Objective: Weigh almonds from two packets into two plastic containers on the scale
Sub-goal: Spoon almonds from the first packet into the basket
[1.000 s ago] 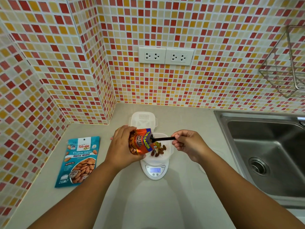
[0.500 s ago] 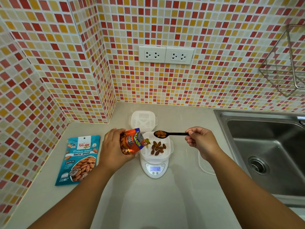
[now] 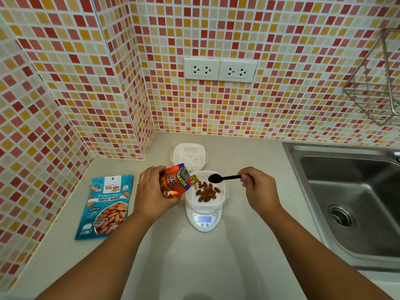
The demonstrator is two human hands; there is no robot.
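One small heap of brown almonds [image 3: 206,192] lies in the slotted white plastic container [image 3: 223,192] on the round scale [image 3: 204,220], frame centre; its display is lit. Second container [image 3: 190,155] just behind looks empty, so roughly a quarter done. Left hand [image 3: 151,191] grip clamped round the crinkly orange foil packet [image 3: 176,182]; right hand [image 3: 258,187] pinches a black spoon [image 3: 223,178], bowl empty. Teal packet [image 3: 107,205] flat on the desk [image 3: 194,267], lower left, apparently unused.
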